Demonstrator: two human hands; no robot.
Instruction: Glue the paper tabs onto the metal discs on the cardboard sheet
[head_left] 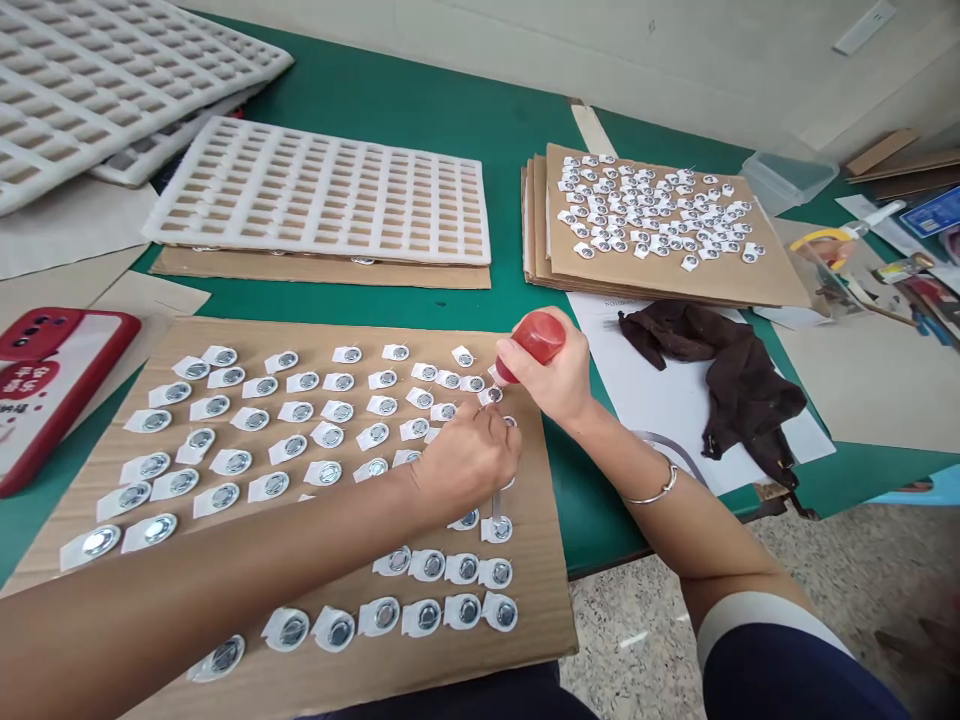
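My right hand (559,375) is wrapped round a red squeeze bottle (541,340), tilted with its lower end down at the cardboard's upper right. Just beneath it is a small white tab with a round metal disc (492,395). My left hand (472,455) is pinched closed beside that disc; what its fingertips hold, if anything, is hidden. A narrow grey strip (496,505) shows below the left hand, its far end near another disc. Rows of similar discs on white tabs (298,411) lie on the cardboard sheet (536,560). My left forearm covers part of them.
Behind the sheet, a white foam grid tray (322,190) rests on cardboard. More grid trays (112,80) stand at left, above a red-edged phone (64,385). At right are stacked cardboard sheets (675,280) bearing discs, a dark cloth (712,365) and a clear plastic container (791,178).
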